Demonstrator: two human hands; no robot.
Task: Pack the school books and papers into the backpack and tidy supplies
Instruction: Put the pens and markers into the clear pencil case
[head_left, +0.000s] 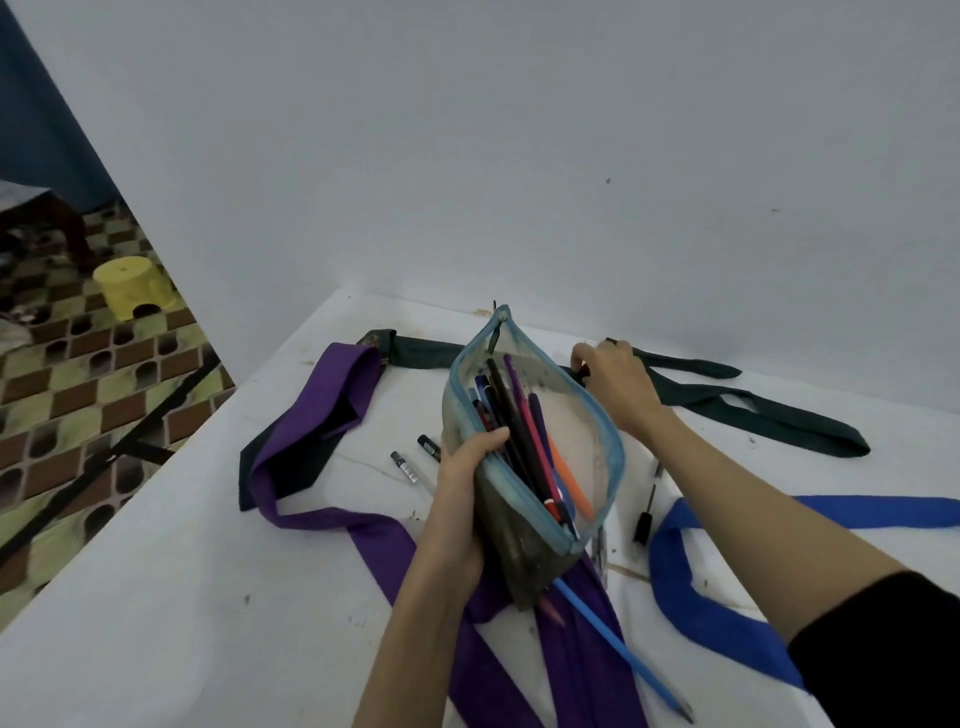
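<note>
A clear pencil pouch (587, 431) with a light-blue zipper rim is held open above the white table (182, 571). Several pens and pencils stand inside it. My left hand (462, 499) grips the pouch's near left side, thumb over the rim. My right hand (613, 384) reaches past the pouch's far right edge and pinches a small dark object there. A blue pencil (623, 660) lies on the table below the pouch. Two short markers (410, 467) lie left of it. A black pen (644, 519) lies to the right.
Cloth ties are spread on the table: a purple one (322, 415), a dark green one (753, 410) along the back, a blue one (701, 597) at the right. The wall stands close behind. At left the table edge drops to a tiled floor with a yellow stool (132, 286).
</note>
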